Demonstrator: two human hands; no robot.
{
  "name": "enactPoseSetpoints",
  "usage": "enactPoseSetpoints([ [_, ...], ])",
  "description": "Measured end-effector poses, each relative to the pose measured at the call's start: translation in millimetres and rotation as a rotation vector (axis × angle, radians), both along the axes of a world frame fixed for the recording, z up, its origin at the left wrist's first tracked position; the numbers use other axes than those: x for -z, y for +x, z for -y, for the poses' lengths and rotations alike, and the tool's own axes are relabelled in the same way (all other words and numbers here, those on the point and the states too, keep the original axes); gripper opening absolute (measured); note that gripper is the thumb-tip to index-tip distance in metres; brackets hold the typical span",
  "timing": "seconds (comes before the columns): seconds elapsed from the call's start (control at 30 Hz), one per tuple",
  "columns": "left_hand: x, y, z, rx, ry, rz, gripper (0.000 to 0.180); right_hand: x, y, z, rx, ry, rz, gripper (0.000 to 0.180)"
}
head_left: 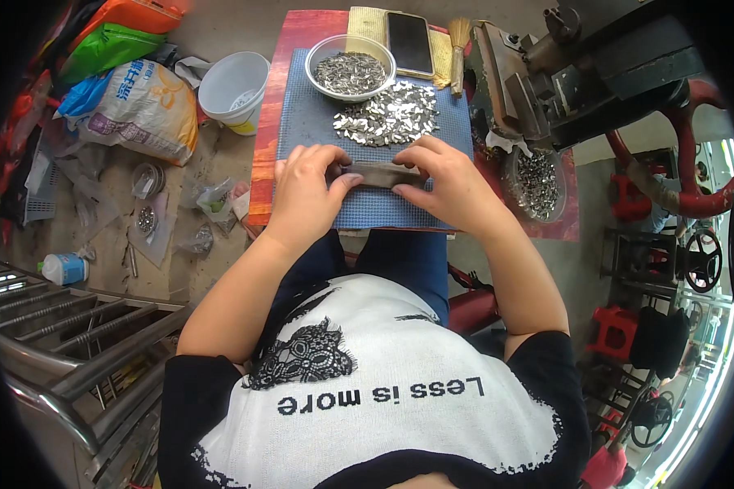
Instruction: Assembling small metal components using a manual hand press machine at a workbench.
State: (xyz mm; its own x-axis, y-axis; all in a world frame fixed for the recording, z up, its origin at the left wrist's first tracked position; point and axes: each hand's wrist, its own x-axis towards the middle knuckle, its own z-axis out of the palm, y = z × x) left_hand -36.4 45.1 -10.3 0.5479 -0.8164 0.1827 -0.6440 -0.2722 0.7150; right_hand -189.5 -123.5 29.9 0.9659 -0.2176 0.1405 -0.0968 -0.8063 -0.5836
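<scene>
My left hand and my right hand grip the two ends of a dark grey, narrow bar. Fingers curl over its far side while the thumbs press from the near side. The bar lies crosswise, just above or on a blue textured mat; I cannot tell if it touches. Beyond it spreads a loose pile of small shiny metal pieces, some silvery, some dark. A clear plastic bowl with many similar grey pieces stands behind the pile, to the left.
A phone and a small straw brush lie at the table's far side. On the right a machine stands over a tub of metal pieces. To the left are a white bucket, a sack and a metal rail frame.
</scene>
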Motion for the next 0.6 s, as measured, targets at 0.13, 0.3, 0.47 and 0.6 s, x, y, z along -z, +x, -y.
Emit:
enactPoseSetpoints([
  [0.13,-6,0,-1,0.087,0.020,0.061,0.027,4,-2,3,-0.033,-0.031,0.029,0.025],
  [0.3,-21,6,22,0.296,-0.037,-0.050,0.027,-6,-18,14,0.004,0.094,0.037,0.023],
  [0.47,-62,-13,94,0.335,-0.280,-0.094,0.075,-63,-43,45,0.532,0.154,0.313,0.024],
  [0.6,-52,-52,180,0.351,-0.388,-0.013,0.110,-67,-56,84,0.830,-0.173,0.303,0.029],
])
